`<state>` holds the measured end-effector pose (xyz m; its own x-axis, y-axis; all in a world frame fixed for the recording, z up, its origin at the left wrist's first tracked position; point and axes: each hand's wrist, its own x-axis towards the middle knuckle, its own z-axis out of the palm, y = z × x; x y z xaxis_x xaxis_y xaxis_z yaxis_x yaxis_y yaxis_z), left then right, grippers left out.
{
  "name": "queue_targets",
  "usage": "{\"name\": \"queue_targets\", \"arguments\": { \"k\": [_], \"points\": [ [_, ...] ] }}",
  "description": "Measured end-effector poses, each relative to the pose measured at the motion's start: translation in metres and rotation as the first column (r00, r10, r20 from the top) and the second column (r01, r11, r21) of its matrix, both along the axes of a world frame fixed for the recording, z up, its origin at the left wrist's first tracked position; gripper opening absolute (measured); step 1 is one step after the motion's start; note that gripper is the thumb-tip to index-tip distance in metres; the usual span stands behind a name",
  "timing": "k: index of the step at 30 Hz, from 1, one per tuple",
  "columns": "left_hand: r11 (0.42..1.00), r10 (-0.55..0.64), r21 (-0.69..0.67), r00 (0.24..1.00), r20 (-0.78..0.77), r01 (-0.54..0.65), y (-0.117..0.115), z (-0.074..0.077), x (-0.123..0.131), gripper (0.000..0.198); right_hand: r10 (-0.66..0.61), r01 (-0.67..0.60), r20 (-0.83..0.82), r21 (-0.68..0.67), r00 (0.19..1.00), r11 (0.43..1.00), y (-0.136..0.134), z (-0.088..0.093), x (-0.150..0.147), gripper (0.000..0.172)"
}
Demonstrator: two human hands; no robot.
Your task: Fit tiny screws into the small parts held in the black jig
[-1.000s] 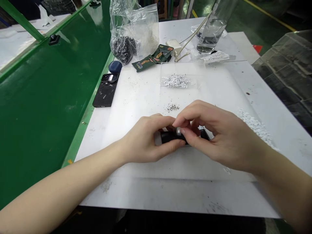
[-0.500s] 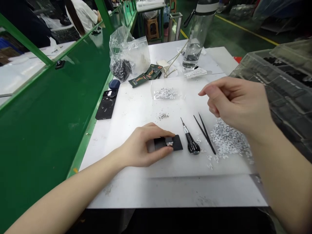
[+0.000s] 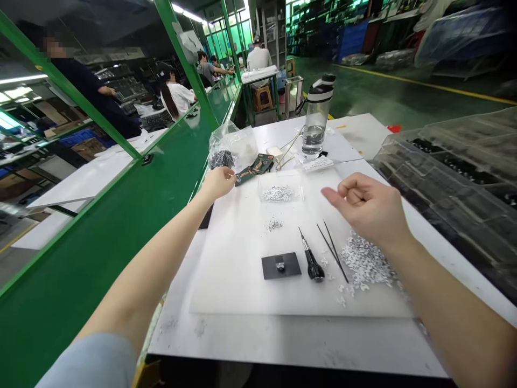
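Head view shows a white desk (image 3: 283,345) beside a green bench (image 3: 100,215), with a clear case (image 3: 452,183) of dark parts at its right and a white board (image 3: 226,280) lying on it. Past the board stand a water bottle (image 3: 317,121), a plastic bag (image 3: 234,143) of dark and white bits, and a green packet (image 3: 254,168). The left hand (image 3: 218,183) reaches to the far end of the board, right by the bag and packet. Its fingers point away from view, so whether that grip is apart or together cannot be told. The right hand (image 3: 365,207) hangs above the board, its grip curled together with nothing visible in it. On the board lie a black plate (image 3: 270,268) with a small metal part (image 3: 280,264) at its middle, a screwdriver (image 3: 312,267), tweezers (image 3: 333,253), a large heap of white bits (image 3: 365,263), a clear tray (image 3: 280,188) holding a smaller batch, and a patch of grey specks (image 3: 274,225). Neither hand touches the plate. Judging by how things lie, one part seems set on the plate, while the heap and the tray suggest that most of the bits remain unworked.
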<state>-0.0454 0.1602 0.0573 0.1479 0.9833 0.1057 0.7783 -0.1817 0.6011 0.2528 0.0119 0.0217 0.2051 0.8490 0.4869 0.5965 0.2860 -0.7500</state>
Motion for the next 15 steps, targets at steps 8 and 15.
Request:
{"name": "queue_targets", "arguments": {
  "k": [8,15],
  "points": [
    [0.983,0.153,-0.118,0.982,0.114,-0.140,0.051,-0.016,0.017,0.035,0.104,-0.109,0.132,0.034,0.986,0.993,0.001,-0.010,-0.010,0.030],
    [0.991,0.087,-0.120,0.959,0.270,-0.056,0.024,0.014,0.007,0.035,0.162,-0.162,0.012,0.018,0.987,0.987,-0.008,0.005,-0.009,0.033]
  ]
}}
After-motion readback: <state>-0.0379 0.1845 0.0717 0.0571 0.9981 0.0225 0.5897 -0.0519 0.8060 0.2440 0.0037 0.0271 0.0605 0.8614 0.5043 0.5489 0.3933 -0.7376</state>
